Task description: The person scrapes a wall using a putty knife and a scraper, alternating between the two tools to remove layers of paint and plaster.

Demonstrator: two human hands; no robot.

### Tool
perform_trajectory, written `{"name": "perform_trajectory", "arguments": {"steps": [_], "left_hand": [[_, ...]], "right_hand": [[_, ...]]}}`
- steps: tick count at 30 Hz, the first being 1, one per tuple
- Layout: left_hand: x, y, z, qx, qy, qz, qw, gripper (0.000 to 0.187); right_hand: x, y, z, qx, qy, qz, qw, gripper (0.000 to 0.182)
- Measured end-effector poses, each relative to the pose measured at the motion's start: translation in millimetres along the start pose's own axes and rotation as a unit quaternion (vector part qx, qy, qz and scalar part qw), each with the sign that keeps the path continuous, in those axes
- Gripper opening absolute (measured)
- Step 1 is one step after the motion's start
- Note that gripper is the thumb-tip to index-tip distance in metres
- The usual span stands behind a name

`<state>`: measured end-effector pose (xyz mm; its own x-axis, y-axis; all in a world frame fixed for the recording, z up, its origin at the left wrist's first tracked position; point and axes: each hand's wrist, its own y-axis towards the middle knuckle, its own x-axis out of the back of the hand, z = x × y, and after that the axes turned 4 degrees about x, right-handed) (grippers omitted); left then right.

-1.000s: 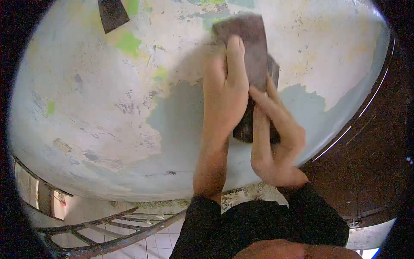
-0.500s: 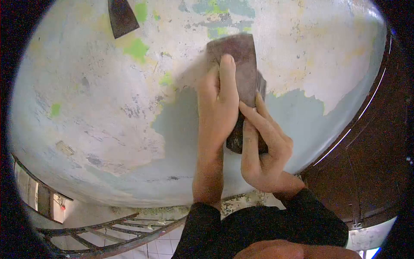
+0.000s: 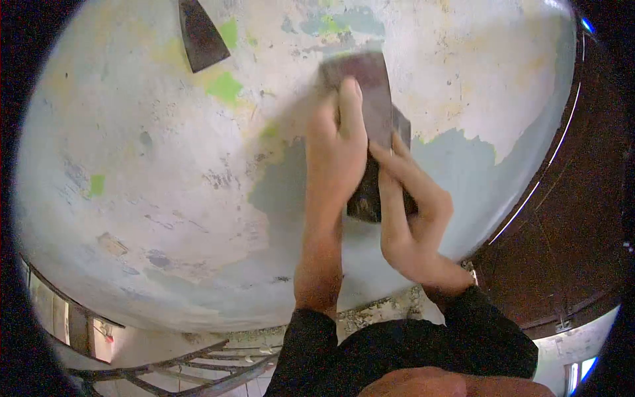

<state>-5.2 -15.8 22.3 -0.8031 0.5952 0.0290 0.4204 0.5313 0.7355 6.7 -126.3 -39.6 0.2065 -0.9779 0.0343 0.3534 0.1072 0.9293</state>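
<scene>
In front of a wall (image 3: 198, 152) with patchy paint, my left hand (image 3: 336, 139) is closed on a broad brownish-grey scraper (image 3: 370, 73). Its thumb lies along the face of the blade, which widens towards the top. My right hand (image 3: 420, 212) is closed lower down, fingertips pinching at the right edge of this scraper. A dark piece (image 3: 364, 198) shows between the hands below the blade, and a dark edge (image 3: 402, 126) sticks out behind it to the right. How these dark parts join the scraper is hidden by the fingers.
Another dark, tapered blade (image 3: 204, 41) shows against the wall at upper left. Green and blue-grey paint patches mark the wall. A dark brown panel (image 3: 562, 218) stands at right. Slatted metal bars (image 3: 172, 370) are at lower left, near a window opening (image 3: 59, 317).
The view has shifted slightly, so the wall marks and tapered blade sit further right and lower. Both hands keep hold of the scraper; my right hand has moved slightly up and right in view.
</scene>
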Motion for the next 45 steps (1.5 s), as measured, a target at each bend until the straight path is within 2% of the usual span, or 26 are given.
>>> {"name": "perform_trajectory", "arguments": {"steps": [3,4,6,8,13,17,19,22,24,26,28,29,30,32,33,35,38,40,41,43,44,45], "left_hand": [[-5.9,-11.9,24.3,0.011,0.013,0.059,0.998,0.049],[-11.7,-11.3,25.9,0.001,-0.001,0.046,0.999,0.048],[-20.5,-5.0,25.4,0.000,-0.016,0.036,0.999,0.048],[-29.5,10.9,12.9,-0.059,-0.026,0.021,0.998,0.047],[-32.8,-0.9,8.4,0.041,0.017,0.100,0.994,0.051],[-46.0,1.6,4.6,-0.009,-0.015,0.056,0.998,0.050],[-46.6,-0.8,-2.8,0.044,-0.058,0.058,0.996,0.050],[-49.2,-7.5,14.6,0.016,-0.033,0.037,0.999,0.051],[-54.2,-3.3,12.8,0.017,-0.019,0.035,0.999,0.050],[-58.1,1.4,9.5,0.044,-0.004,0.031,0.999,0.051],[-56.7,17.9,-8.0,0.042,0.014,0.037,0.998,0.053],[-53.1,17.8,-19.5,0.080,0.053,0.044,0.994,0.053],[-52.9,14.0,-16.4,0.081,0.055,0.042,0.994,0.053],[-49.2,-4.0,3.5,0.055,0.055,0.054,0.996,0.053],[-50.3,-19.2,22.5,0.025,0.039,0.024,0.999,0.052],[-45.0,-54.4,52.8,0.054,0.001,0.026,0.998,0.043],[-30.7,-107.0,98.7,0.091,0.007,0.021,0.996,0.045],[-19.5,-139.2,116.7,0.153,0.063,0.045,0.985,0.046],[-13.7,-155.2,125.0,0.162,0.066,0.032,0.984,0.046],[-4.5,-181.2,137.9,0.124,0.150,0.004,0.981,0.048],[1.3,-192.6,139.3,0.135,0.152,-0.007,0.979,0.048],[9.7,-201.0,139.9,0.191,0.151,0.028,0.969,0.047]], "right_hand": [[4.6,-20.2,-3.9,-0.045,-0.006,0.002,0.999,0.026],[4.3,-21.1,-8.6,-0.073,0.003,0.002,0.997,0.026],[0.9,-12.5,-15.2,-0.054,0.000,-0.012,0.998,0.027],[-0.9,2.4,-11.5,-0.084,0.016,-0.062,0.994,0.025],[17.2,-1.8,-6.8,-0.104,0.027,-0.062,0.992,0.026],[30.5,5.3,-9.9,-0.093,0.045,-0.077,0.992,0.026],[38.7,10.6,-1.9,-0.082,0.065,-0.058,0.993,0.026],[30.8,-5.3,-16.4,-0.061,-0.002,-0.023,0.998,0.025],[29.2,-0.6,-28.9,-0.020,-0.006,-0.039,0.999,0.026],[31.0,12.7,-18.9,-0.096,0.044,-0.044,0.993,0.026],[26.5,22.7,-23.7,-0.085,0.036,-0.045,0.995,0.026],[26.0,24.5,-25.3,-0.065,0.028,-0.051,0.996,0.026],[28.3,21.4,-27.1,-0.065,0.031,-0.049,0.996,0.026],[34.6,3.7,-34.0,-0.003,-0.032,-0.012,0.999,0.029],[36.2,-11.7,-38.2,0.001,-0.024,-0.008,1.000,0.029],[39.5,-56.4,-50.1,-0.041,-0.025,0.049,0.998,0.033],[46.0,-102.5,-63.8,-0.035,-0.011,0.074,0.997,0.036],[58.0,-118.9,-56.7,-0.274,0.029,0.186,0.943,0.038],[59.8,-131.5,-62.3,-0.275,0.033,0.202,0.940,0.038],[57.1,-158.5,-81.6,-0.127,-0.031,0.157,0.979,0.032],[62.1,-163.4,-83.1,-0.128,-0.026,0.172,0.976,0.032],[66.1,-166.3,-85.1,-0.176,-0.001,0.246,0.953,0.030]]}}
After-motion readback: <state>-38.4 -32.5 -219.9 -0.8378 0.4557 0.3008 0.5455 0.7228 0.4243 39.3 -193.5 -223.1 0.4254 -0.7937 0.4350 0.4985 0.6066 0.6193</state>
